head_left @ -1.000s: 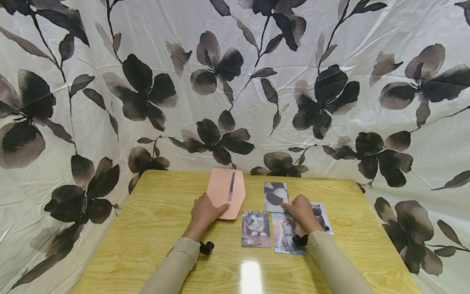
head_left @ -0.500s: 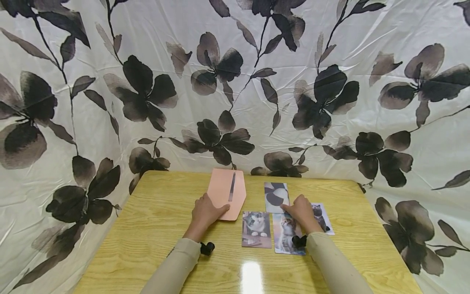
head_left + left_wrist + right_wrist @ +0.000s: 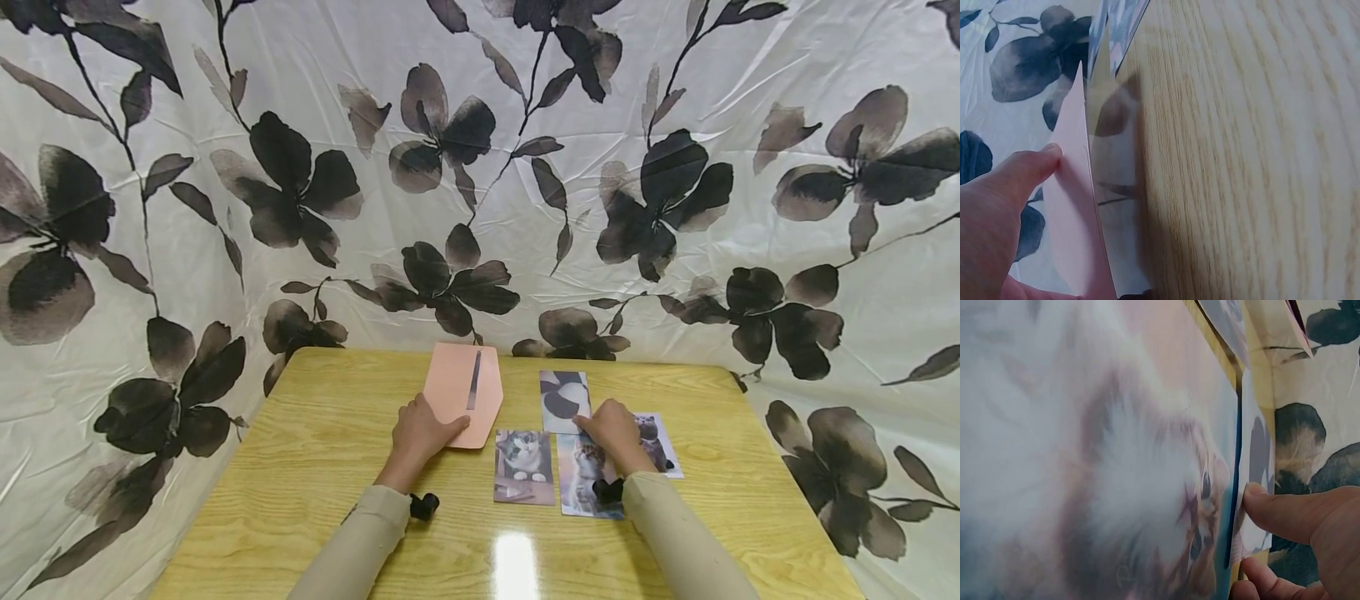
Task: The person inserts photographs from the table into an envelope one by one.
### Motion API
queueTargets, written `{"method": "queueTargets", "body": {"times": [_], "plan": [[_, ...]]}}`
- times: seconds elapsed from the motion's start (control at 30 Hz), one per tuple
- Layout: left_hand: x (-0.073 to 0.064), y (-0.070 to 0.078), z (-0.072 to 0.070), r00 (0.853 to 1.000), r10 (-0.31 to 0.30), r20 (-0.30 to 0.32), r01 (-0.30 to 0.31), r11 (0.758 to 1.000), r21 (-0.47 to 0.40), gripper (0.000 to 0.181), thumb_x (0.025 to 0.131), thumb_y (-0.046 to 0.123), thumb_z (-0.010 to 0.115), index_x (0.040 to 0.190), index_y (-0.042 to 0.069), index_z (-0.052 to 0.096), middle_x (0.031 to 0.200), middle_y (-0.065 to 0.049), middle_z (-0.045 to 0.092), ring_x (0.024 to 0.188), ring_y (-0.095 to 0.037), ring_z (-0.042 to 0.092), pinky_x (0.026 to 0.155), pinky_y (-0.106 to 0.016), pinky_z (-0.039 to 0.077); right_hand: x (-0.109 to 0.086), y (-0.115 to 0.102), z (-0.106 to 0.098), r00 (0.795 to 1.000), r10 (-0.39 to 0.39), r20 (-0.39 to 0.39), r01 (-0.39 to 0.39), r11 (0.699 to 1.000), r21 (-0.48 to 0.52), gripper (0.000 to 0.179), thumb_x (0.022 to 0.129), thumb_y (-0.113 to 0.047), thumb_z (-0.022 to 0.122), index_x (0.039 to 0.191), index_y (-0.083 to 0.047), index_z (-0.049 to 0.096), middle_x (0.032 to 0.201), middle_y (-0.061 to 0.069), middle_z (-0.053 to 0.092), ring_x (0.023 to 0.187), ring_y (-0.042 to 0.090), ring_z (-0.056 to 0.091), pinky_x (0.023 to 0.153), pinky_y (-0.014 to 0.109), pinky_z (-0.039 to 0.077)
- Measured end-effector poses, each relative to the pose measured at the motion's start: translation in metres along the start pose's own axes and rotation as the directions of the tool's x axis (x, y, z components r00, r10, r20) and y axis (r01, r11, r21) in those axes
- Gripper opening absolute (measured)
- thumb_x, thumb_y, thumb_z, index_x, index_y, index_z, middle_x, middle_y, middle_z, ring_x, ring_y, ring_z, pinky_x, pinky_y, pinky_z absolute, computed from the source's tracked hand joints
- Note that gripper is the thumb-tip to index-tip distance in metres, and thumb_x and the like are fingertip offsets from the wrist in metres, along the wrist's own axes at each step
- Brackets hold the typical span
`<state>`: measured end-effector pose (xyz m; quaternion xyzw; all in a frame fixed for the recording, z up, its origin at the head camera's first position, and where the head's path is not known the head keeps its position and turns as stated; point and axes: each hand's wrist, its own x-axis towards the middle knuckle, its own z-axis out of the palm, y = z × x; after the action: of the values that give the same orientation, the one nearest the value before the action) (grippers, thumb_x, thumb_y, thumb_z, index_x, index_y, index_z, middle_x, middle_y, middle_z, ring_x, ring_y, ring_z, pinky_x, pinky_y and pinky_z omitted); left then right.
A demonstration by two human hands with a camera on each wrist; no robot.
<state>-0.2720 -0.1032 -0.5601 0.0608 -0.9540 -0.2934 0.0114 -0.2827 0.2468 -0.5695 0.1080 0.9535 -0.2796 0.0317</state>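
1. Pinched grips are noted on both sides: by the left hand (image 3: 420, 437), thumb uppermost, the near left part of a pink sheet (image 3: 450, 387) is held; by the right hand (image 3: 618, 435), the near right corner of a patterned card (image 3: 564, 402) is held.
2. Beyond and to either side of both grips, a floral cloth (image 3: 517, 200) is hung.
3. Beneath both grips, a wood-grain table (image 3: 337, 408) is seen.
4. Behind each grip, a pale sleeve (image 3: 360, 542) is worn.
5. Pink sheet: extended beyond the left grip and to its right; whether it is lifted cannot be told.
6. Kitten card (image 3: 582, 475): placed just nearer the body than the right grip, partly covered by the hand.
7. Grey-and-white cat card (image 3: 523, 468): laid between the grips, nearer the body, just beside the kitten card.
8. Patterned card: extended beyond and left of the right grip; overlap with the kitten card cannot be judged.
9. Dark cat card (image 3: 662, 448): laid just right of the right grip, partly hidden.
10. Black device (image 3: 424, 507): one is worn at each wrist, behind the grip.
11. Dark strip (image 3: 475, 379): seen on the pink sheet, beyond the left thumb.
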Motion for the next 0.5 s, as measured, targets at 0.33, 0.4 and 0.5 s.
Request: {"method": "queueTargets", "body": {"times": [0.33, 0.4, 0.5], "plan": [[-0.0001, 0.0011, 0.0002, 1.000, 0.003, -0.002, -0.003, 1.000, -0.015, 0.109, 0.082, 0.062, 0.085, 0.147, -0.016, 0.046, 0.132, -0.032, 0.062, 0.116, -0.046, 0.060, 0.093, -0.059, 0.055, -0.0045, -0.0058, -0.0016, 1.000, 0.010, -0.018, -0.011, 0.999, -0.042, 0.059, 0.090, -0.051, 0.083, 0.059, -0.015, 0.049, 0.060, 0.003, 0.049, 0.055, 0.023, 0.051, 0.051, 0.038, 0.040], [-0.0001, 0.0010, -0.0005, 1.000, 0.002, -0.004, -0.002, 1.000, -0.015, 0.109, 0.082, 0.062, 0.085, 0.147, -0.016, 0.046, 0.132, -0.032, 0.062, 0.116, -0.046, 0.060, 0.093, -0.059, 0.055, -0.0043, -0.0066, -0.0005, 1.000, 0.023, -0.011, -0.024, 0.998, -0.056, 0.060, 0.089, -0.054, 0.084, 0.060, -0.015, 0.050, 0.062, 0.005, 0.051, 0.056, 0.023, 0.053, 0.052, 0.038, 0.041], [-0.0004, 0.0012, -0.0011, 1.000, 0.004, -0.011, -0.004, 1.000, -0.016, 0.108, 0.082, 0.062, 0.085, 0.147, -0.016, 0.047, 0.132, -0.032, 0.062, 0.116, -0.046, 0.060, 0.093, -0.059, 0.055, -0.0037, -0.0072, 0.0009, 1.000, 0.027, -0.007, -0.027, 0.997, -0.075, 0.059, 0.089, -0.056, 0.083, 0.062, -0.014, 0.052, 0.067, 0.008, 0.057, 0.060, 0.025, 0.055, 0.054, 0.040, 0.042]]}}
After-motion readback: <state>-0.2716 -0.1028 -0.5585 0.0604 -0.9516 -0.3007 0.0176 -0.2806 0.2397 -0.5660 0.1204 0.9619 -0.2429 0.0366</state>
